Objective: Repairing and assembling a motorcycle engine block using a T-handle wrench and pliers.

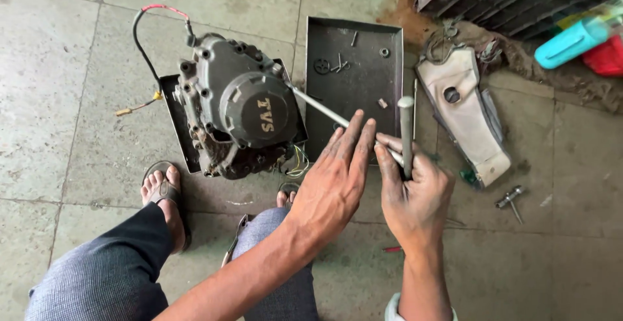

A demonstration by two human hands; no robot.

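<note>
T-handle wrench [363, 133], centre frame, long shaft slanting up-left into the engine [237, 110].

Gripped at its upright crossbar by right hand [415, 197], fist closed; left hand [334, 178] nearer the engine (fingers flat, open) over the shaft; beyond, dark tray [354, 68].

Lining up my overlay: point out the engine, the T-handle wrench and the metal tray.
engine [243, 110]: head view, on its round side cover.
T-handle wrench [406, 133]: head view, on the upright crossbar.
metal tray [354, 90]: head view, on its bare floor.
</note>
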